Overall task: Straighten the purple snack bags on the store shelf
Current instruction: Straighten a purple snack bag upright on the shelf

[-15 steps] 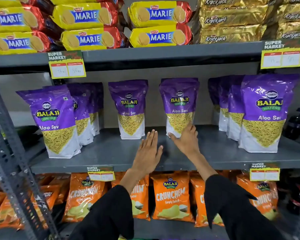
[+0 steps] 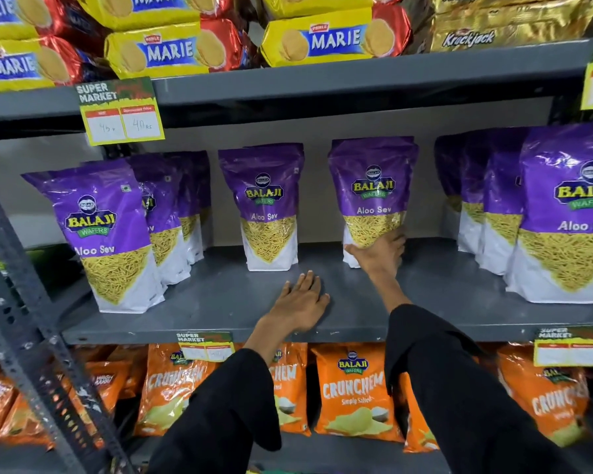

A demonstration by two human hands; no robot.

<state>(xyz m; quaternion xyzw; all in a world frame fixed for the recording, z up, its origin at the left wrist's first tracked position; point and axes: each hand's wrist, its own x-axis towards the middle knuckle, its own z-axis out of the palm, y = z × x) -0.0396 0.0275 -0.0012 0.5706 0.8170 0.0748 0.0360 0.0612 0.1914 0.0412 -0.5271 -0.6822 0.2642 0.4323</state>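
Observation:
Purple Balaji Aloo Sev bags stand on the grey middle shelf (image 2: 220, 302). A row at the left starts with a tilted front bag (image 2: 103, 234). One single bag (image 2: 266, 206) stands in the middle. Right of it another bag (image 2: 372, 189) stands upright, and my right hand (image 2: 379, 251) grips its lower right corner. A further row (image 2: 562, 213) stands at the far right. My left hand (image 2: 302, 301) lies flat on the bare shelf near the front edge, fingers apart, holding nothing.
Yellow Marie biscuit packs (image 2: 329, 39) and gold Krackjack packs (image 2: 493, 29) fill the shelf above. Orange Crunchem bags (image 2: 355, 391) stand on the shelf below. A perforated metal upright (image 2: 24, 319) runs down the left. Price tags (image 2: 122, 114) hang from the shelf edges.
My right hand has closed around the lower corner of the bag right of the middle. My left hand has dropped flat onto the shelf. The camera has moved closer.

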